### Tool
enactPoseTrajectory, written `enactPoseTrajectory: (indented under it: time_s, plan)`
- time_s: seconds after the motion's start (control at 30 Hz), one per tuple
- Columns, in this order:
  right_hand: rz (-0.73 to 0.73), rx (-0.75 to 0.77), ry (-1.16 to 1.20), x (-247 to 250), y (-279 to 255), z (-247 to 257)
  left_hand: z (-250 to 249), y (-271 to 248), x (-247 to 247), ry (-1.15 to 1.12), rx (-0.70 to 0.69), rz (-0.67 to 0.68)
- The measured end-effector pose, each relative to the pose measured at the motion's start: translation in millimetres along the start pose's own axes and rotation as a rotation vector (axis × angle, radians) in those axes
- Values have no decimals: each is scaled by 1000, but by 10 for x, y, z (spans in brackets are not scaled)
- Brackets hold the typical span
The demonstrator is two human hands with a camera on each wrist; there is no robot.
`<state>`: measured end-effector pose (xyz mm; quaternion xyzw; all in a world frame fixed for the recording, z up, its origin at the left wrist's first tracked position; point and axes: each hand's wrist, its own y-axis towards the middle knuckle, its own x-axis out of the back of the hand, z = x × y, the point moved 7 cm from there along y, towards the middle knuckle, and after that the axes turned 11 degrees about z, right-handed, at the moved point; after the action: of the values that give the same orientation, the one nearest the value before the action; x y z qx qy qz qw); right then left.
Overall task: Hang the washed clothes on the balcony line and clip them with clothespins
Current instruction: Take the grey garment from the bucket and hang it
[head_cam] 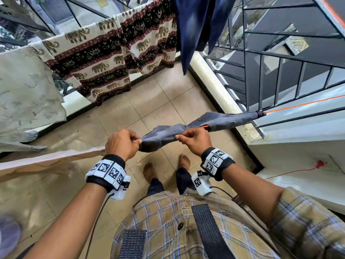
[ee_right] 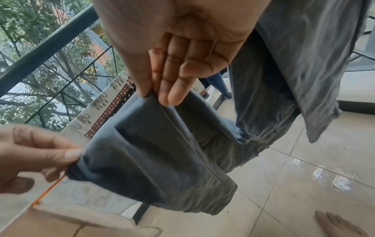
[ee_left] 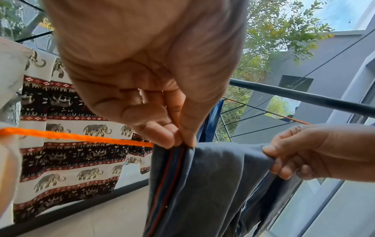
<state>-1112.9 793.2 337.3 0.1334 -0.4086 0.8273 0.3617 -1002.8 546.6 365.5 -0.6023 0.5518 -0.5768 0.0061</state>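
A grey garment [head_cam: 224, 121] hangs folded over the orange line [head_cam: 298, 104] in front of me. My left hand [head_cam: 139, 142] pinches its near left end between thumb and fingertips. My right hand [head_cam: 179, 137] pinches the fold a short way to the right, on the line. In the left wrist view, the left hand [ee_left: 182, 141] nips the garment [ee_left: 213, 184] where the orange line [ee_left: 81, 137] enters it. The right wrist view has the right hand [ee_right: 156, 96] gripping the fold of the garment [ee_right: 162, 152]. A small dark clip-like thing [head_cam: 260, 114] sits at the garment's far end.
An elephant-print cloth [head_cam: 104, 58] and a dark blue garment [head_cam: 197, 25] hang ahead. A pale cloth [head_cam: 24, 90] hangs at left, and a beige cloth [head_cam: 46, 161] lies on the line beside my left hand. The black railing [head_cam: 261, 75] runs along the right. My bare feet [head_cam: 149, 171] stand on wet tiles.
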Motion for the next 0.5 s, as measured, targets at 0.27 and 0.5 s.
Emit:
enactPoseTrajectory:
  time_s: [0.27,0.5]
  plan:
    - [108,83,160,472,-191,-99,28,-255,-8,123,-254,-72]
    - [122,143,-309,473,-244,88,2,-344,-149,242,-330,-116]
